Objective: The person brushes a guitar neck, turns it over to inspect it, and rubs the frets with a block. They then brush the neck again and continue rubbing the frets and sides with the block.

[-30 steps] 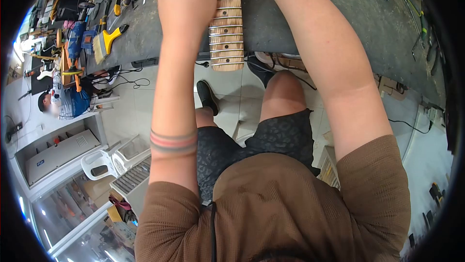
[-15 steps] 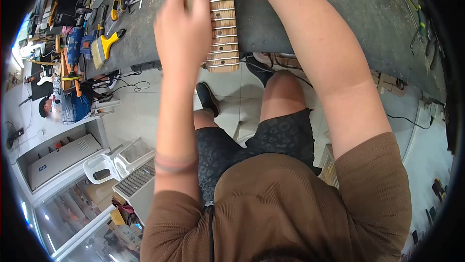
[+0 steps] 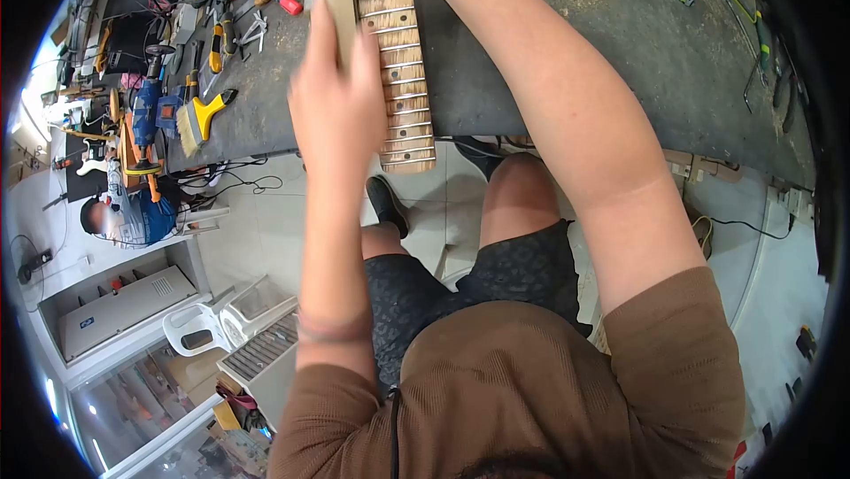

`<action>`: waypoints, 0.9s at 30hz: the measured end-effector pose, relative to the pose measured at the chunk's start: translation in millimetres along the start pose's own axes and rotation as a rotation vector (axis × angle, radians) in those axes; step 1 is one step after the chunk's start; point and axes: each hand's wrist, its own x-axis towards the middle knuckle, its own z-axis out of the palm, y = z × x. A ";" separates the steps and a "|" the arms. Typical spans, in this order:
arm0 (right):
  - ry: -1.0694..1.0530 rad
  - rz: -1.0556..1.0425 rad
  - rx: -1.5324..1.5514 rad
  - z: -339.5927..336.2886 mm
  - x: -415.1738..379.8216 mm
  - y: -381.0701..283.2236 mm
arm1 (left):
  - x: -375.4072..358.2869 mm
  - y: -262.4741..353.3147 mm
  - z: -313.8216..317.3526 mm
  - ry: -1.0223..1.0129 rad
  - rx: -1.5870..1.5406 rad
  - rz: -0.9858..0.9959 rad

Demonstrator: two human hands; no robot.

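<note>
— What is seen left of the bench (image 3: 620, 45)?
— A brush (image 3: 199, 116), pliers (image 3: 215, 45) and a drill (image 3: 142, 120) are laid there.
— And below it?
— A white chair (image 3: 208, 324) is seen, cables (image 3: 235, 180) too.

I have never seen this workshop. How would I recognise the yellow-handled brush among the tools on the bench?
Start at the dark workbench and follow its near edge to the tool clutter left of the guitar neck. The brush lies at that edge, beside a blue power drill. It alone has a flat yellow handle and wide pale bristles; its neighbours are pliers and screwdrivers.
</note>
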 end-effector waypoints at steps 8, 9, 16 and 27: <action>-0.072 0.069 0.119 -15.2 -13.1 -21.5 | 94.6 45.2 -1.0 -0.130 -0.183 -0.102; -0.072 0.064 0.119 -12.9 -12.0 -21.4 | 115.1 53.0 -2.3 -0.150 -0.260 -0.047; -0.016 0.060 0.019 -7.0 -9.7 -14.0 | -50.2 -6.5 -7.9 -0.019 -0.106 -0.069; -0.020 0.091 0.028 -6.3 -8.7 -17.4 | 68.6 15.8 3.9 -0.069 -0.028 -0.092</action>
